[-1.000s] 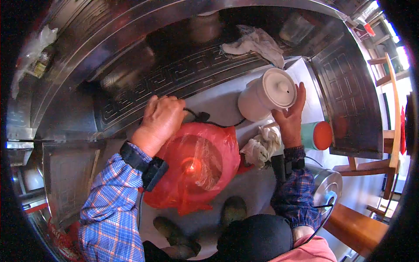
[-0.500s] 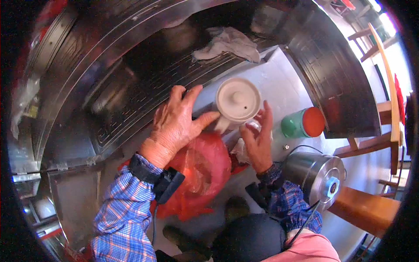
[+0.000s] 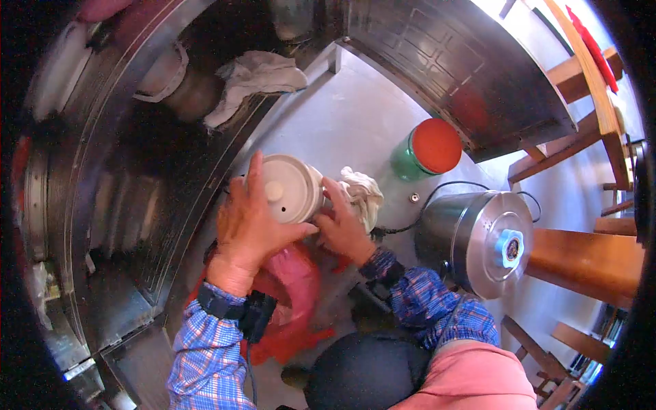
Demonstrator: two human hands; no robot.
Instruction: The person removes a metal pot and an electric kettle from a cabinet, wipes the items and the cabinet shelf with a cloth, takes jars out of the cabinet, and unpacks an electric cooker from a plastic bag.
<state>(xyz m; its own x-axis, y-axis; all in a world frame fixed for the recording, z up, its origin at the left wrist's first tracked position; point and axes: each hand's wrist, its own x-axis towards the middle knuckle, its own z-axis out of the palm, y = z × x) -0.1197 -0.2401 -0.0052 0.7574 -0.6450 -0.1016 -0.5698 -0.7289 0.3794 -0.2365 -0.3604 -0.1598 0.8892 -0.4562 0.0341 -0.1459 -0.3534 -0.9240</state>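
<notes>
A cream lidded pot [image 3: 290, 188] sits between both hands near the inner edge of the pale surface. My left hand [image 3: 249, 222] is spread against its left side and rim, with the thumb along the front. On its right, my right hand [image 3: 342, 225] has curled fingers at the pot's side; the contact is partly hidden. A crumpled white cloth [image 3: 362, 196] lies just right of the pot. Below the hands is a red plastic bag [image 3: 297, 287], partly covered by my left hand and arm.
A green jar with a red lid [image 3: 436, 147] stands farther back. To the right are a steel kettle-like vessel [image 3: 471, 242] with a black cord and a wooden bench [image 3: 588, 263]. A grey-white rag [image 3: 256, 82] hangs over the dark cabinet's edge at upper left.
The pot has moved left and nearer the dark cabinet, away from the green jar. My left hand has left the black cord and come to the pot. The view has swung to the right.
</notes>
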